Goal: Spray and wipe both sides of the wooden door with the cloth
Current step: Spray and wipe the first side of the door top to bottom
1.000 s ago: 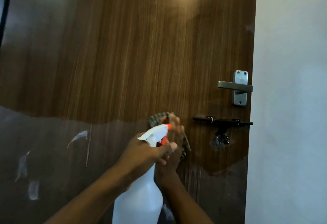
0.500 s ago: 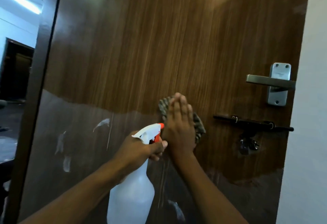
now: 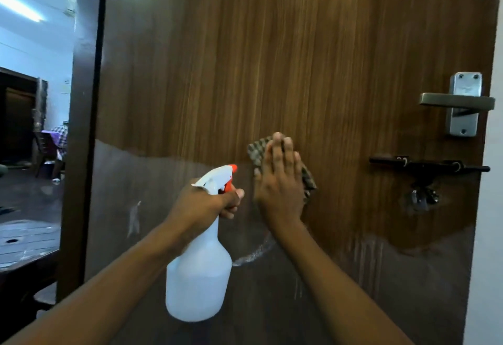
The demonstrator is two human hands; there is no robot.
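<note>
Door: tall brown wood-grain door (image 3: pixel 299 59), filling most of the view, upper part glossy, lower part dull and streaky with whitish smears
Right hand: right hand (image 3: pixel 280 181) flat on the door, fingers (image 3: pixel 283 151) pressed together, pinning the small checked grey cloth (image 3: pixel 309 178) against the wood — cloth peeking out above and to the right of the palm
Left hand: left hand (image 3: pixel 206 203) wrapped round the neck of the white plastic spray bottle with the orange trigger (image 3: pixel 198 271), fingers curled shut on it, nozzle aimed at the door
Just changed: a second ago the cloth hand sat lower and more bunched up, now higher and flat; door's left edge also in view now
Meaning: looks like wiping underway on this face, dull lower band probably left to do, other side not yet touched by the look of it
Edges: silver lever door handle (image 3: pixel 460 102) and black sliding bolt latch (image 3: pixel 427 167) well to the right of the cloth — likely snag spots
Open room: plenty of bare door up and left, dark door edge (image 3: pixel 95 99) well apart
</note>
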